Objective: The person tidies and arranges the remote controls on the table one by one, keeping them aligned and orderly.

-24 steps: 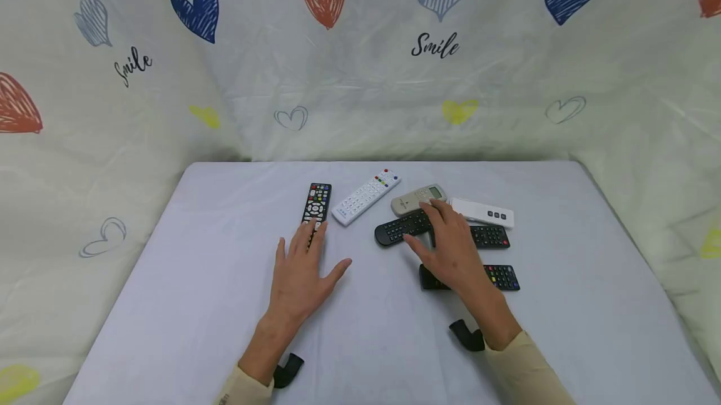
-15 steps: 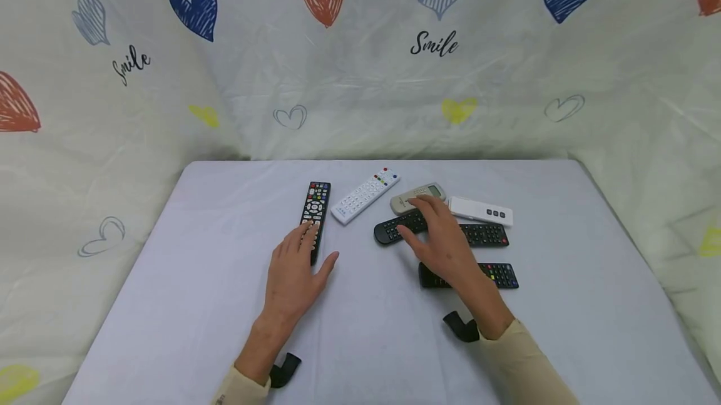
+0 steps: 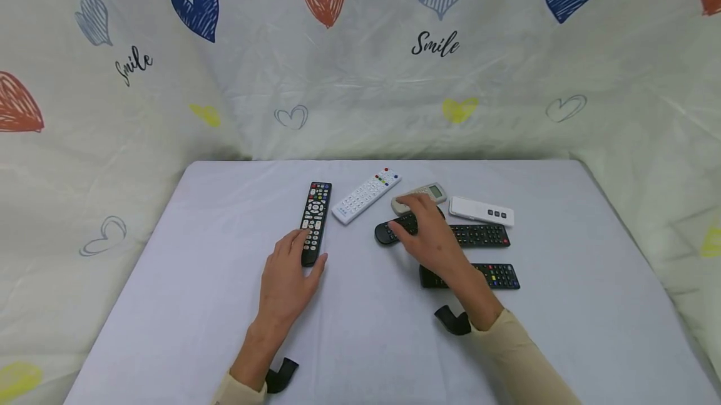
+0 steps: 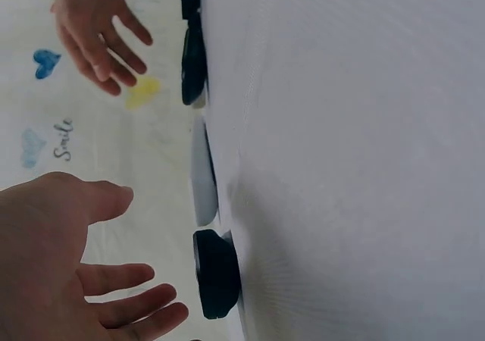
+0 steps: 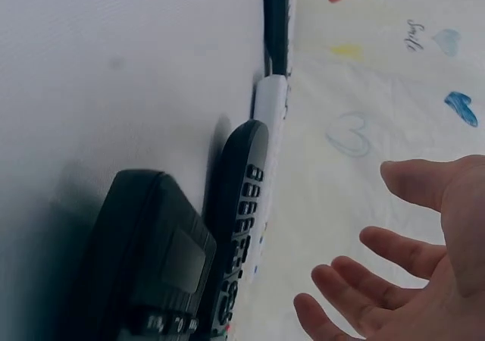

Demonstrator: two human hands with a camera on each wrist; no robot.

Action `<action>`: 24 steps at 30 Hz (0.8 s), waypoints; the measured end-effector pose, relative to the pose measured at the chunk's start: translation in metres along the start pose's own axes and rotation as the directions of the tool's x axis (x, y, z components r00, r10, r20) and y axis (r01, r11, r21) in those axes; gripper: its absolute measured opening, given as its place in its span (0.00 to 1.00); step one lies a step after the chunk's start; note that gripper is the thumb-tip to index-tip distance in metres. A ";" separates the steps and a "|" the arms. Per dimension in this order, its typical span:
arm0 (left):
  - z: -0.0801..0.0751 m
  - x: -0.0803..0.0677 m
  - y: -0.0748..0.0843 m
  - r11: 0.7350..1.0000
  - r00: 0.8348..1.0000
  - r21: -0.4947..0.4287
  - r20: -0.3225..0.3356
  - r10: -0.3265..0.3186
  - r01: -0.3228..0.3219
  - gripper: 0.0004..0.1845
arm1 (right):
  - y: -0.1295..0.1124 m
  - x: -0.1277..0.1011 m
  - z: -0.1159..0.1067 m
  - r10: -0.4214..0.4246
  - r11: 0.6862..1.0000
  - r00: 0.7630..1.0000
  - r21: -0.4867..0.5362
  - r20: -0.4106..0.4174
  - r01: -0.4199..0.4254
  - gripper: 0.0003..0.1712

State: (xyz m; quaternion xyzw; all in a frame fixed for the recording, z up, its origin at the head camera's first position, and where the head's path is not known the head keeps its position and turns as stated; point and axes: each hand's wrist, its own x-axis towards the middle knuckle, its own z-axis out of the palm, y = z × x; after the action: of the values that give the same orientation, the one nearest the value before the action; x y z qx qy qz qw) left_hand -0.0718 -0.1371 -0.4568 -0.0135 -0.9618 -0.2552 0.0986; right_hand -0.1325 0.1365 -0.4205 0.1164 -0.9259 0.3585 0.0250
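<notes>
My left hand (image 3: pixel 286 280), fingers spread and relaxed, hovers at the near end of a black remote control (image 3: pixel 317 208). A gap shows between those fingertips and the remote in the left wrist view. My right hand (image 3: pixel 430 239) hangs over a black remote with a rounded end (image 3: pixel 386 234), partly covering it and a grey remote with a small screen (image 3: pixel 435 191). Its fingers are loosely bent, and in the right wrist view nothing is between them. Two more black remotes, one farther (image 3: pixel 485 236) and one nearer (image 3: pixel 500 276), lie partly under the right hand and forearm.
A white remote with coloured buttons (image 3: pixel 366 196) lies slanted between the two groups. A slim white remote (image 3: pixel 480 211) is at the right. All rest on a white-covered table (image 3: pixel 186 305), before a curtain printed with hearts (image 3: pixel 360 79).
My left hand has drawn back toward me and slightly left, uncovering more of its black remote. My right hand has shifted left over the rounded remote. The remotes stay where they were.
</notes>
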 end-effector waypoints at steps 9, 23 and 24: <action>-0.002 -0.004 -0.005 0.998 0.999 -0.021 0.005 -0.053 0.053 0.33 | -0.009 0.007 0.007 0.031 0.999 0.997 0.032 0.077 -0.034 0.31; -0.002 -0.009 -0.010 0.986 0.988 -0.079 0.051 -0.143 0.147 0.35 | -0.018 0.021 0.021 0.034 0.999 0.992 0.032 0.120 -0.038 0.31; -0.002 -0.009 -0.010 0.985 0.987 -0.083 0.053 -0.150 0.154 0.35 | -0.020 0.022 0.021 0.031 0.999 0.992 0.035 0.120 -0.036 0.31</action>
State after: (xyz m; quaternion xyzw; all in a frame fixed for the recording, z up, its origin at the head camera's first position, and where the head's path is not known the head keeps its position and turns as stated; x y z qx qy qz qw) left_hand -0.0636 -0.1467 -0.4618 0.0496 -0.9500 -0.3032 0.0559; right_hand -0.1481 0.1040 -0.4206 0.1225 -0.9207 0.3684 -0.0388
